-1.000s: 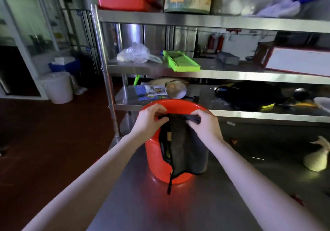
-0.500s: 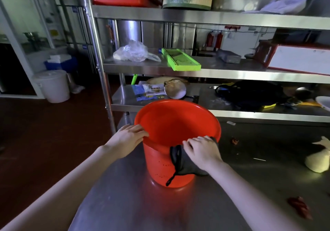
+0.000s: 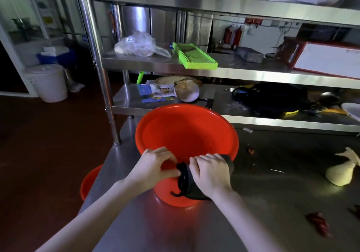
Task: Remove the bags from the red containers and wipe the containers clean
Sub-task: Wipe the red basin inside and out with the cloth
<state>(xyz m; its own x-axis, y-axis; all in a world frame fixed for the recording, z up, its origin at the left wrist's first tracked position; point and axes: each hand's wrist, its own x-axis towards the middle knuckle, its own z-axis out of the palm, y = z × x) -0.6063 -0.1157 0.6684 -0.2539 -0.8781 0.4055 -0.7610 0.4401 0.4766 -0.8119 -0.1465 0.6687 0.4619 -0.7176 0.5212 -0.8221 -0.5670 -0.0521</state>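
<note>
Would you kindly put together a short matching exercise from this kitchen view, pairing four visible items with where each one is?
Items:
1. red bucket
2. black cloth
3. green tray
4. white bucket

Places:
A. on the floor at the far left
B. on a middle rack shelf
C. draped over the near rim, under the right hand
D. standing on the steel table

Pairs: 1-D, 2-C, 3-B, 4-A

bright red bucket [image 3: 187, 132], black cloth [image 3: 188, 181] on its rim, lime green tray [image 3: 194, 56] at 12 o'clock, white pail [image 3: 48, 82] at 10.
</note>
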